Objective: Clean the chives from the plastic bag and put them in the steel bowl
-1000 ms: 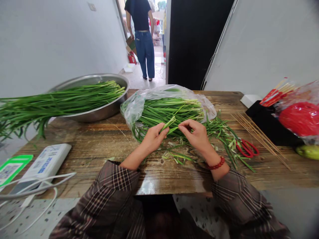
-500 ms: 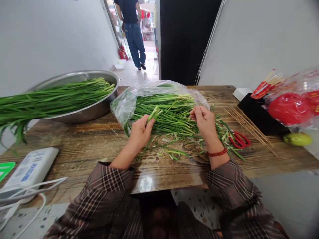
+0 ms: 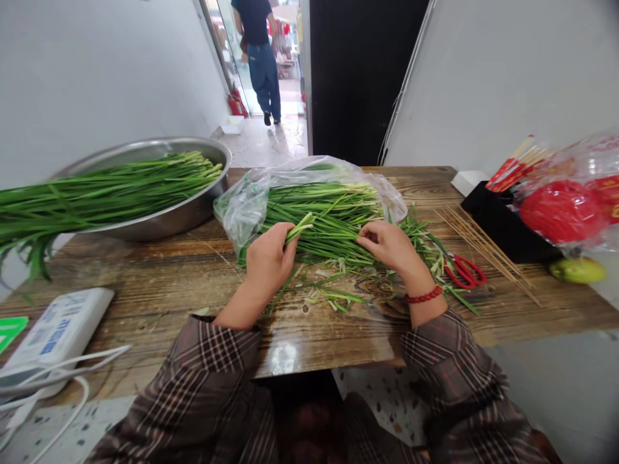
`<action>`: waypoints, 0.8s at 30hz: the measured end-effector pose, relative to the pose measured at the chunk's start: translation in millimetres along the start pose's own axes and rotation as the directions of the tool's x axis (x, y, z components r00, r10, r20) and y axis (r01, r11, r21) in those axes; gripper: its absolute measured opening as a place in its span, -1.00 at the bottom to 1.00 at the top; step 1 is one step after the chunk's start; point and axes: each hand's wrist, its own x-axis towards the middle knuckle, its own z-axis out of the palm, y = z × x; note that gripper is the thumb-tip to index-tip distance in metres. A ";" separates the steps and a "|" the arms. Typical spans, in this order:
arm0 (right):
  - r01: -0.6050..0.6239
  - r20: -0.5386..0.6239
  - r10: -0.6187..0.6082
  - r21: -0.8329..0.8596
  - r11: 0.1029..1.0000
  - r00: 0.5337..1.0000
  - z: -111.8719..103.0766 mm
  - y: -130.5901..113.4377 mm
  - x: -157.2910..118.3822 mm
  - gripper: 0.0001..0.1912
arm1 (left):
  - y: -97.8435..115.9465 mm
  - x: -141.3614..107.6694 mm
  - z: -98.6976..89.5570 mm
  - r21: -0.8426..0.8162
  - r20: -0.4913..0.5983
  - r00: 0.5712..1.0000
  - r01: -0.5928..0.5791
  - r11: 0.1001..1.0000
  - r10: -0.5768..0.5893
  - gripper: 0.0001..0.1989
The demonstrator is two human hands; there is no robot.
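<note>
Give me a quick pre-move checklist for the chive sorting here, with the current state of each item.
1. Left hand gripping a small bunch of chives: ok, pale ends stick out above the fist.
2. Right hand on the chive pile: ok, fingertips rest on the stalks; whether a stalk is pinched, cannot tell.
3. Plastic bag open under the pile: ok.
4. Metal basin has room: ok, chives lie across it but its near side shows bare.
5. Red scissors away from both hands: ok, they lie to the right among trimmings.
6. Work area free of scraps: not ok, cut bits are scattered between the hands.
</note>
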 end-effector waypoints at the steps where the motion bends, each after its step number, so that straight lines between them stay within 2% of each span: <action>1: 0.008 -0.049 -0.003 0.092 0.996 0.999 0.8 -0.1 0.9 -0.86 | 1.0 0.1 1.3 -0.033 -0.006 1.000 0.016 0.999 -0.016 -0.79; 4: 0.033 -0.165 0.027 0.354 0.935 0.986 2.8 -4.6 2.7 -0.82 | 6.5 0.3 0.4 -0.102 -0.090 0.996 0.017 0.995 -0.026 -0.75; 6: 0.082 -0.198 0.006 0.432 0.898 0.980 3.5 -11.1 2.5 -0.80 | 11.9 0.1 -2.0 -0.139 -0.163 0.987 -0.020 0.990 -0.003 -0.74; 8: 0.154 -0.209 -0.064 0.449 0.880 0.976 4.3 -19.3 1.5 -0.82 | 16.6 -1.0 -2.5 -0.172 -0.184 0.982 -0.078 0.982 0.045 -0.76; 10: 0.202 -0.202 -0.122 0.448 0.871 0.972 5.6 -27.9 -0.1 -0.83 | 19.1 -2.9 0.8 -0.213 -0.104 0.988 -0.132 0.968 0.112 -0.77; 12: 0.220 -0.209 -0.139 0.439 0.871 0.968 7.3 -35.6 -1.7 -0.84 | 19.3 -5.3 7.5 -0.252 0.043 0.986 -0.146 0.957 0.162 -0.75; 15: 0.256 -0.235 -0.171 0.403 0.879 0.957 9.2 -44.1 -3.7 -0.81 | 18.5 -8.0 17.3 -0.277 0.273 0.949 -0.080 0.958 0.158 -0.73; 17: 0.278 -0.230 -0.200 0.381 0.882 0.952 9.4 -46.8 -4.2 -0.79 | 19.0 -8.3 19.8 -0.267 0.374 0.918 -0.034 0.963 0.135 -0.73; 19: 0.255 -0.226 -0.180 0.372 0.892 0.957 8.2 -45.9 -3.6 -0.78 | 19.5 -7.5 18.9 -0.222 0.411 0.905 -0.016 0.975 0.109 -0.76; 21: 0.182 -0.275 -0.080 0.370 0.911 0.958 5.2 -40.6 -2.3 -0.77 | 18.7 -6.0 16.1 -0.143 0.403 0.913 -0.008 0.990 0.066 -0.80; 24: 0.062 -0.390 0.101 0.384 0.921 0.915 -2.0 -25.7 0.1 -0.72 | 14.1 -2.9 11.9 -0.065 0.345 0.939 0.022 0.998 0.002 -0.82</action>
